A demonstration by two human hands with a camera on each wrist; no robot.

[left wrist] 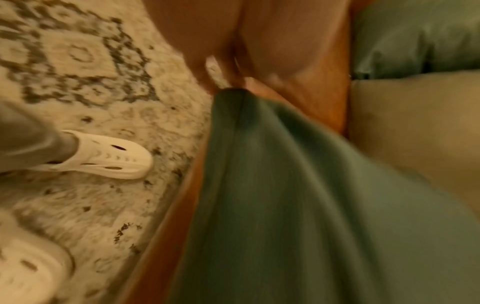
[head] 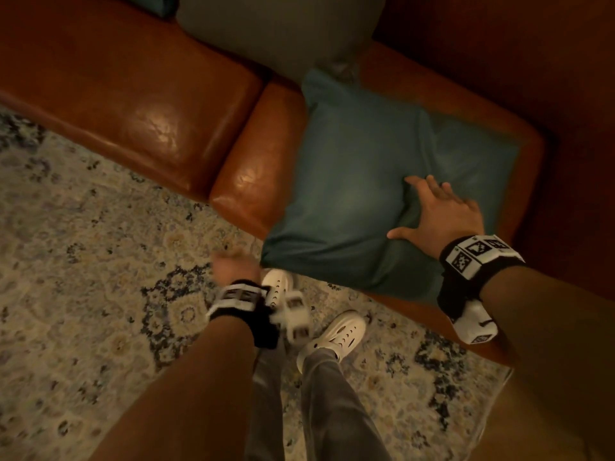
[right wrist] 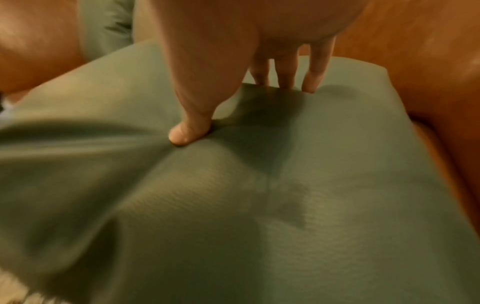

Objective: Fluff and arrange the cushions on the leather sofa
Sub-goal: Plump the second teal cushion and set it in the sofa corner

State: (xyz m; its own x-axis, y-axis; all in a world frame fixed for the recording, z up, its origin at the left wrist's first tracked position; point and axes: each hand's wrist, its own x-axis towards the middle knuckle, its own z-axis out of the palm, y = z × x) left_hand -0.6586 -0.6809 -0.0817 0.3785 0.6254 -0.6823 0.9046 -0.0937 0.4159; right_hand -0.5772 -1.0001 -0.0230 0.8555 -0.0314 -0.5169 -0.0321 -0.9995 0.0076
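A teal cushion (head: 366,181) lies flat on the right seat of the brown leather sofa (head: 139,104). My right hand (head: 432,211) presses down on its near right part with fingers spread and straight; the right wrist view shows the thumb (right wrist: 184,135) and fingertips (right wrist: 310,86) denting the teal cushion (right wrist: 259,195). My left hand (head: 233,264) is blurred at the cushion's near left corner. In the left wrist view its curled fingers (left wrist: 221,67) pinch the corner of the teal cushion (left wrist: 298,195).
An olive cushion (head: 283,34) leans against the sofa back, with another teal cushion (head: 159,5) at the top edge. A patterned rug (head: 83,261) covers the floor, where my white clogs (head: 336,334) stand close to the sofa front.
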